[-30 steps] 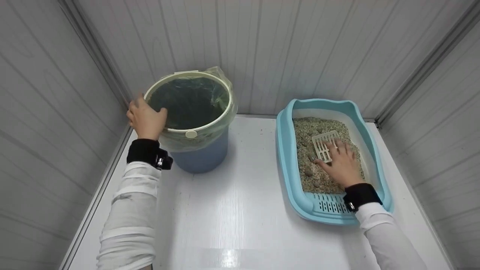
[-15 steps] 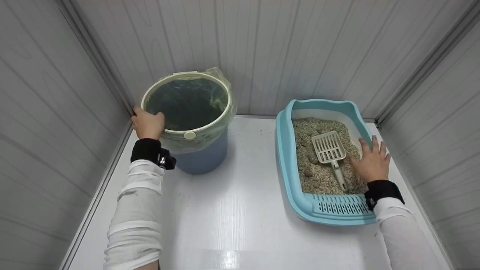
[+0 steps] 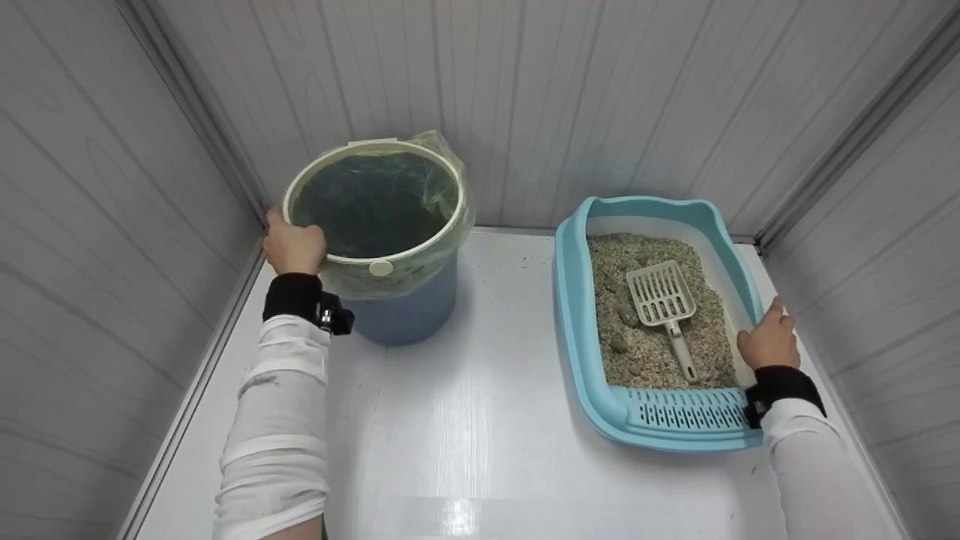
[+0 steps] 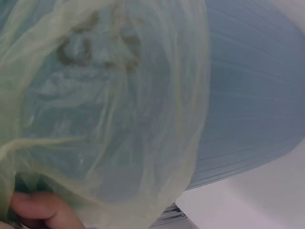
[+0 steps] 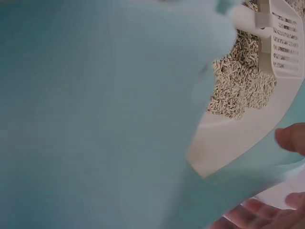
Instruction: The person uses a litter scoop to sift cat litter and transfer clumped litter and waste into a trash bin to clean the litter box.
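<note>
My left hand (image 3: 294, 246) grips the left rim of a blue trash bin (image 3: 405, 307), thumb toward the opening. A thin yellowish bag (image 4: 119, 143) lines the bin and folds over its outside; in the left wrist view some fingers (image 4: 45, 210) show at the bag's edge. At right, a light blue litter box (image 3: 581, 330) holds brown pellet litter (image 3: 622, 255) with darker clumps. On the litter lies a pale slotted litter scoop (image 3: 661, 294), handle toward me. My right hand (image 3: 770, 341) holds the box's right rim, thumb (image 5: 291, 138) inside and fingers below the outer edge.
Both containers stand on a white floor surface (image 3: 450, 420), with a gap of bare surface between them. Grey panel walls (image 3: 510, 90) close in the back and both sides. The bin sits near the back left corner, the box near the right wall.
My right hand has moved from over the scoop to the right and now holds the box's rim. My left hand has closed onto the bin's rim. The scoop lies fully uncovered.
</note>
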Available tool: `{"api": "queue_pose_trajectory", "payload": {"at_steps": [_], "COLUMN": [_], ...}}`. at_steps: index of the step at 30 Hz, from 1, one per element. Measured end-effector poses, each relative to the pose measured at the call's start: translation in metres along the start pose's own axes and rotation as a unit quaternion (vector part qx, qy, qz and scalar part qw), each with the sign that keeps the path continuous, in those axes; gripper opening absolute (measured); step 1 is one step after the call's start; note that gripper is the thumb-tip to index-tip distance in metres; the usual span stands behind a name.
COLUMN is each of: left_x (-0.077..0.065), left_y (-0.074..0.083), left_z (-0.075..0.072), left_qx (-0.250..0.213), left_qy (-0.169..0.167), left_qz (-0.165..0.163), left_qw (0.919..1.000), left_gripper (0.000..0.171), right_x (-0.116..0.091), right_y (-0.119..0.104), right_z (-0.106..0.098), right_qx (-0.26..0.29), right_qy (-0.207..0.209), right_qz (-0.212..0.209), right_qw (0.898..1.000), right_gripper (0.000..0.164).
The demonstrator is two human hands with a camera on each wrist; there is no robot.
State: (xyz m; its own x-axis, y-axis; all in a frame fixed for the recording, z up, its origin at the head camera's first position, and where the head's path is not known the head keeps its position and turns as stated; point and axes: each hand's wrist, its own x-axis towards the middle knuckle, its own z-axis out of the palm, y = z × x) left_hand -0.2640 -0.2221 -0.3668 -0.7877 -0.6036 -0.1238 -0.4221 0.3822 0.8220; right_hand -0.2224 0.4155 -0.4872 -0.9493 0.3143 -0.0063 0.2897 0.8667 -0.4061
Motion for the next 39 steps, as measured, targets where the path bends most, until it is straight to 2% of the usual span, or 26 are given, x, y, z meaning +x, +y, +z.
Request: {"api": "queue_pose_trajectory", "payload": {"at_steps": [4,10,13,15,19,23,31,39], "left_x": [0.002,0.005,0.005,0.005,0.004,0.002,-0.003,-0.007], "left_y": [-0.001,-0.001,-0.001,-0.001,0.000,0.002,0.007,0.002], "left_z": [0.001,0.001,0.000,-0.002,-0.006,-0.007,-0.001,-0.003], "left_qx": [-0.007,-0.032,-0.021,0.002,0.021,0.016,0.019,0.020], "left_qy": [0.000,-0.023,-0.033,-0.041,-0.068,-0.082,-0.070,-0.088], "left_qz": [-0.005,-0.019,-0.021,-0.017,-0.011,-0.018,-0.012,0.000], "left_qw": [1.0000,0.9991,0.9990,0.9990,0.9974,0.9964,0.9973,0.9959], "left_gripper": [0.065,0.065,0.062,0.061,0.060,0.062,0.059,0.062], "right_x": [0.004,0.007,0.007,0.007,0.006,0.006,0.006,0.011], "right_y": [0.009,0.024,0.029,0.030,0.028,0.027,0.031,0.031], "right_z": [-0.003,-0.004,-0.005,-0.006,-0.006,-0.007,-0.006,-0.002], "right_qx": [0.014,0.006,-0.001,-0.007,-0.011,-0.013,-0.016,-0.009], "right_qy": [-0.043,-0.114,-0.146,-0.157,-0.163,-0.163,-0.157,-0.157], "right_qz": [0.008,-0.029,-0.044,-0.052,-0.060,-0.061,-0.055,-0.051], "right_qw": [0.999,0.993,0.988,0.986,0.985,0.985,0.986,0.986], "right_gripper": [0.064,0.061,0.062,0.062,0.061,0.061,0.060,0.060]}}
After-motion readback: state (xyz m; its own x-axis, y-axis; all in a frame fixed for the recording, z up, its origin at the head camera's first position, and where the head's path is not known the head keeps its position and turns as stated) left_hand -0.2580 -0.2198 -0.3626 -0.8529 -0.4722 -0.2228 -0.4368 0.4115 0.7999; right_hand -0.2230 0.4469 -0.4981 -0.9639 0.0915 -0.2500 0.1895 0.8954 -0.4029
